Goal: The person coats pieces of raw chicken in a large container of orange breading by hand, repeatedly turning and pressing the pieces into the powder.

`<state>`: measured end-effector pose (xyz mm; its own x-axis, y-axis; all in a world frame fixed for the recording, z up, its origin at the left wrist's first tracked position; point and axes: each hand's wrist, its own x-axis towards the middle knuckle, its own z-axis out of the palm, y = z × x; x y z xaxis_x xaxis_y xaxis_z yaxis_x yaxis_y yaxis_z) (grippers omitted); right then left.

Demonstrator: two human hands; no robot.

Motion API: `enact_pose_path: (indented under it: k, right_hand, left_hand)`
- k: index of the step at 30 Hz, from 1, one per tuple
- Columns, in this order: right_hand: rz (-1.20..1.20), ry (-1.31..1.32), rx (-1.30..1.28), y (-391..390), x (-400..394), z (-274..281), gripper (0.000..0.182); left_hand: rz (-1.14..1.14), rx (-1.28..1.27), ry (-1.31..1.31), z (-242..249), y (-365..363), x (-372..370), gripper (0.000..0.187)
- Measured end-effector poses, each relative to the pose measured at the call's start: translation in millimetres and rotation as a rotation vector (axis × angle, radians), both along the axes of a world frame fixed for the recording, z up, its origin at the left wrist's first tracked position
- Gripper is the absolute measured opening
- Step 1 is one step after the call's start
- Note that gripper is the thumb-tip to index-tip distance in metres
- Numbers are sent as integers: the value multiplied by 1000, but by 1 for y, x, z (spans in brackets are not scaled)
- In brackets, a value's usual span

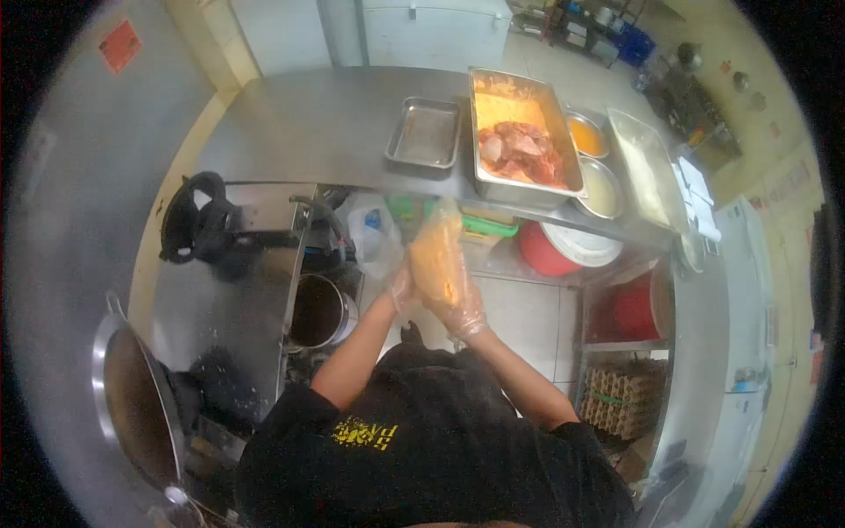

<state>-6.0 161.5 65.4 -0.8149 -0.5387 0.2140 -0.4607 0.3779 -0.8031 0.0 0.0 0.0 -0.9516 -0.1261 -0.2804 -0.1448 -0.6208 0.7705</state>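
Observation:
In clear plastic gloves, my left hand (pixel 403 289) and my right hand (pixel 459 312) hold a clear plastic bag (pixel 437 255) with orange-yellow contents between them, in front of my body. The bag is upright, its top near the counter's front edge. Beyond it on the steel counter lies an empty shallow metal tray (pixel 425 134). To the right of that tray stands a deep steel pan (pixel 530 192) holding raw meat (pixel 521 154) and a yellow-orange mass. Both hands are closed around the lower part of the bag.
Right of the pan are a bowl of orange liquid (pixel 585 136), a bowl of pale liquid (pixel 600 189) and a long tray of white powder (pixel 647 176). Below sit a red tub (pixel 550 251) and egg trays (pixel 620 400). At left are a burner (pixel 189 220) and a wok (pixel 132 400).

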Motion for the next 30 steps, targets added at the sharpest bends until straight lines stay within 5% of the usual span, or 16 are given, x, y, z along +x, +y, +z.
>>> enact_pose_path:
  k: [2,4,6,11,15,18,23,30]
  right_hand:
    - [-86,-301,-4,27,13,5,116]
    - [-131,-392,-151,-92,-90,-17,114]
    - [-179,-343,-174,-103,-142,-20,111]
    - [-316,-48,-43,-149,-246,-83,110]
    - [-407,-27,-142,-171,-286,-66,108]
    - [-358,-246,-228,-183,-307,-42,101]
    - [-388,-225,-279,-218,-360,-44,93]
    - [-585,-401,-188,-225,-393,-35,82]
  left_hand:
    - [-45,92,-190,1,36,6,76]
    - [-136,63,-224,-12,-92,-107,73]
    - [-188,146,-171,-58,-93,-186,67]
    - [-328,198,-171,-35,-123,-273,68]
    - [-235,97,-287,33,-127,-310,64]
    - [-230,52,-204,-52,-160,-350,65]
    - [-124,165,-468,31,-167,-382,69]
    - [-102,156,-208,-66,-189,-444,65]
